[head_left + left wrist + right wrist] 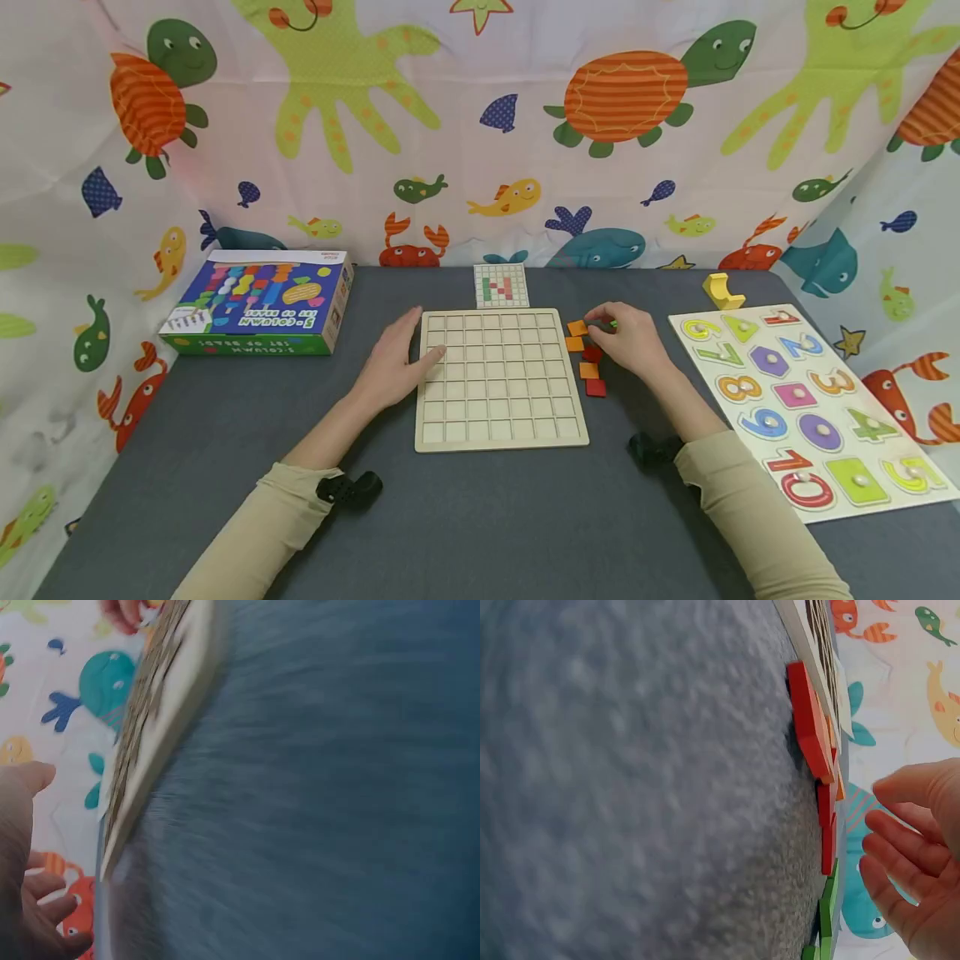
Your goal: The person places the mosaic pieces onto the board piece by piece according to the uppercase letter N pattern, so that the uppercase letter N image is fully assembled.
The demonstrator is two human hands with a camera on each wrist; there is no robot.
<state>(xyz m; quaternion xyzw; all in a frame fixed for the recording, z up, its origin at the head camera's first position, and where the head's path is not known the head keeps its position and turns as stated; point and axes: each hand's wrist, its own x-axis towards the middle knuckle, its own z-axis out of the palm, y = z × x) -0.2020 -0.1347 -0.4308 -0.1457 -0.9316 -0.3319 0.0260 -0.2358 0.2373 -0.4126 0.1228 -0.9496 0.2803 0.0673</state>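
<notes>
Dark grey tabletop, pale wooden grid board beside my spread left grip, square red tiles and orange tiles beside my parted right grip, green tiles clear only from right wrist

To my left, a bead-set box lies flat on the dark tabletop. To my right, I see a number-and-shape puzzle board; a yellow curved block sits at its far edge. Sea-animal fabric lines three sides.
</notes>
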